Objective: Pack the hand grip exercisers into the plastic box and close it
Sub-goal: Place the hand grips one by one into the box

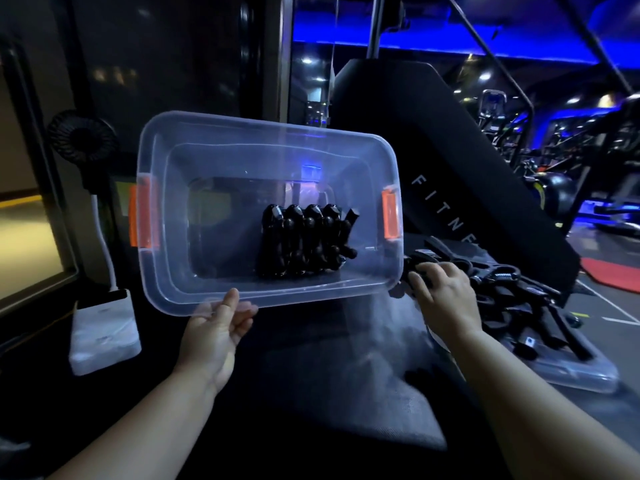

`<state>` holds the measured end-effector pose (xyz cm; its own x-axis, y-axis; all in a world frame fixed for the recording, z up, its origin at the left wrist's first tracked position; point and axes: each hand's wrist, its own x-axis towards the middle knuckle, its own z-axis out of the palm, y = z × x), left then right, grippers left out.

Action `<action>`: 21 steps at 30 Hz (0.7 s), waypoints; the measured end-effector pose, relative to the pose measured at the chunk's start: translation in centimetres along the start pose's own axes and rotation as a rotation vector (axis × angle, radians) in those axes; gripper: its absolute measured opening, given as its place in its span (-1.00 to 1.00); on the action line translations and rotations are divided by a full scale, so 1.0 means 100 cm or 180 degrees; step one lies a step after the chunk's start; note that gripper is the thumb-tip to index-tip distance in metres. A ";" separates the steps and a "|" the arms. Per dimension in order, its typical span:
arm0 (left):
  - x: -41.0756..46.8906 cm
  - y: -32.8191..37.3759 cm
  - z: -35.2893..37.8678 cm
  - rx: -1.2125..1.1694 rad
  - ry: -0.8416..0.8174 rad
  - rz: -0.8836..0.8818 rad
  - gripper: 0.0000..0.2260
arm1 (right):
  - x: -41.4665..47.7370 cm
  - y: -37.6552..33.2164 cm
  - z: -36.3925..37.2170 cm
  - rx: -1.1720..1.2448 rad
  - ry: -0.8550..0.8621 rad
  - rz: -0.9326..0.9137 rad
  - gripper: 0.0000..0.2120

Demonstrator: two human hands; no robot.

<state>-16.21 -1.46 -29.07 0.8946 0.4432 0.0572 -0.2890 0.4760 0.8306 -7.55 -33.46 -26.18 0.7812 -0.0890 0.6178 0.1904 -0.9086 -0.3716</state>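
A clear plastic box (pixel 194 140) with orange latches (pixel 143 216) is tilted toward me, its open top facing the camera. Several black hand grip exercisers (pixel 304 240) lie in a row inside it, toward the right. My left hand (pixel 216 323) grips the box's near rim, thumb on the edge. My right hand (pixel 440 292) is just right of the box, fingers curled round one black exerciser (pixel 420 261) at the edge of a pile of more exercisers (pixel 512 299). The pile rests on the clear lid (pixel 585 375) at the right.
A white power bank (pixel 104 334) with a cable and a small black fan (pixel 81 138) sit at the left. A dark padded bench (pixel 346 375) lies under the box. A black gym machine (pixel 450 188) rises behind, with more equipment at the far right.
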 end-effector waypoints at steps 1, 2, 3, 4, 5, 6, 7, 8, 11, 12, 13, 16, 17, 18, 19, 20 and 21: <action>0.000 0.000 -0.001 0.0012 -0.0010 0.0006 -0.83 | -0.001 0.010 0.000 -0.0232 -0.0023 0.0107 -0.64; 0.000 0.000 -0.001 0.0024 -0.0019 0.0009 -0.83 | -0.003 0.018 -0.001 -0.0420 -0.0016 0.0170 -0.65; 0.000 0.000 -0.001 0.0043 -0.0024 0.0006 -0.82 | -0.004 0.024 -0.002 -0.0573 0.0001 0.0212 -0.65; 0.000 -0.001 -0.001 0.0074 -0.0022 -0.0003 -0.82 | -0.004 0.030 -0.003 -0.0702 -0.0004 0.0248 -0.65; 0.000 -0.001 -0.001 0.0105 -0.0013 -0.0014 -0.82 | -0.003 0.034 -0.004 -0.0811 -0.0072 0.0312 -0.63; 0.000 -0.001 -0.001 0.0121 -0.0003 -0.0021 -0.81 | -0.001 0.038 -0.006 -0.0908 -0.0177 0.0404 -0.60; -0.001 -0.001 0.000 0.0117 0.0004 -0.0021 -0.81 | 0.000 0.041 -0.007 -0.0994 -0.0287 0.0501 -0.57; -0.001 -0.001 0.000 0.0110 0.0002 -0.0017 -0.81 | 0.002 0.045 -0.007 -0.1069 -0.0377 0.0590 -0.54; 0.000 0.000 0.000 0.0100 -0.0029 -0.0008 -0.81 | 0.003 0.055 -0.005 -0.1289 -0.0574 0.0731 -0.48; 0.000 -0.001 -0.001 0.0096 -0.0036 -0.0005 -0.81 | 0.003 0.057 -0.005 -0.1367 -0.0615 0.0755 -0.47; 0.000 -0.001 -0.001 0.0089 -0.0044 0.0000 -0.82 | 0.004 0.058 -0.004 -0.1436 -0.0639 0.0776 -0.46; 0.000 -0.002 -0.001 0.0078 -0.0066 0.0033 -0.82 | 0.012 0.053 -0.006 -0.1523 -0.0737 0.0876 -0.42; 0.000 -0.002 -0.001 0.0079 -0.0066 0.0040 -0.82 | 0.016 0.051 -0.006 -0.1499 -0.0765 0.0935 -0.40; 0.000 -0.002 -0.001 0.0076 -0.0062 0.0044 -0.82 | 0.021 0.050 -0.007 -0.1468 -0.0779 0.0989 -0.38; 0.001 -0.002 -0.001 0.0072 -0.0055 0.0046 -0.82 | 0.025 0.049 -0.006 -0.1453 -0.0802 0.1021 -0.37; 0.000 -0.002 -0.001 0.0070 -0.0048 0.0046 -0.82 | 0.029 0.049 -0.005 -0.1472 -0.0851 0.1030 -0.37; 0.000 -0.002 0.000 0.0069 -0.0043 0.0045 -0.82 | 0.032 0.049 -0.004 -0.1512 -0.0921 0.1029 -0.37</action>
<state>-16.11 -1.52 -29.26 0.8950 0.4395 0.0764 -0.2944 0.4532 0.8414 -4.38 -38.38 -25.79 0.8965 -0.3354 0.2894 -0.3138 -0.9419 -0.1194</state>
